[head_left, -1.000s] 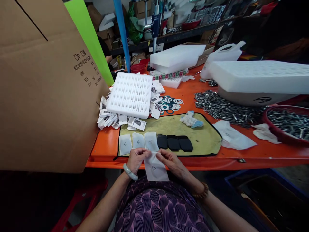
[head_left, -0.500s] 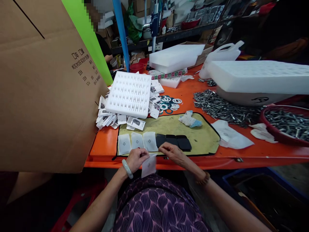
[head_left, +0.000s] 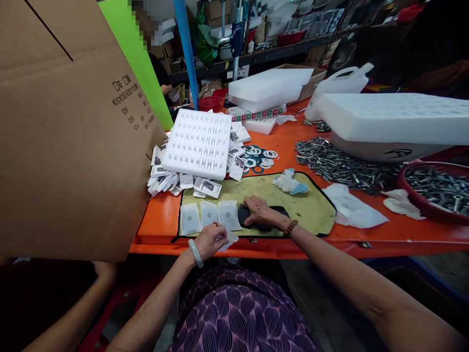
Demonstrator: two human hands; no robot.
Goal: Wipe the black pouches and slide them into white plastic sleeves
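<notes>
My left hand (head_left: pixel 209 240) is closed on a small white plastic bag (head_left: pixel 229 240) at the near edge of the orange table (head_left: pixel 293 142). My right hand (head_left: pixel 260 211) lies on the row of black flat pieces (head_left: pixel 244 213) on the olive mat (head_left: pixel 308 205), with its fingers curled over them. Three white bags (head_left: pixel 209 215) lie side by side on the mat just left of the black pieces.
A white foam tray (head_left: pixel 198 143) sits on a heap of small printed packets (head_left: pixel 161 177). Rings (head_left: pixel 256 156), a pile of metal pins (head_left: pixel 337 166), a red bowl of pins (head_left: pixel 436 188), foam blocks (head_left: pixel 395 116) and a big carton (head_left: pixel 66 132) surround the mat. Another person's arm (head_left: pixel 73 313) shows at lower left.
My right hand let go of the white bag and reached forward onto the black pieces. My left hand kept the bag, now bunched in its fingers. Another person's arm appeared at lower left.
</notes>
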